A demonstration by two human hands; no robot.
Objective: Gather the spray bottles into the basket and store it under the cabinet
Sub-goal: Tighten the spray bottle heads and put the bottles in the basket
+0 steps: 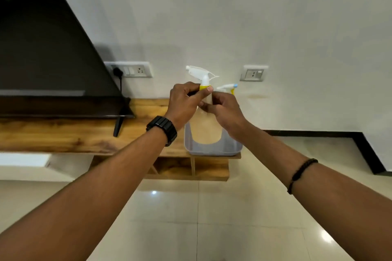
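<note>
Gripping the neck just under the yellow collar, the left hand (185, 99) pinches the spray bottle (204, 121) between thumb and curled fingers, while the right hand (224, 112) closes on the shoulder of the same bottle from the other side, fingers bent and narrow against the translucent body. The bottle stands upright with its base down inside the basket (192, 144); whether it rests on the basket floor or hangs just above it I cannot tell. To finish this step well, I judge the bottle should go straight down, kept upright so the white trigger head clears the second spray bottle (229, 87), whose blue-tipped nozzle shows just behind the right hand, apparently in the same basket. Both hands should let go only once the base sits flat, or the tall bottle may tip against the low wall. The basket sits at the right end of the wooden cabinet top (84, 133), its right side at or slightly past that edge, so pressing sideways there could nudge it off. Open shelves (210, 168) below look like the storing place. A television (53, 48) stands well apart to the left.
</note>
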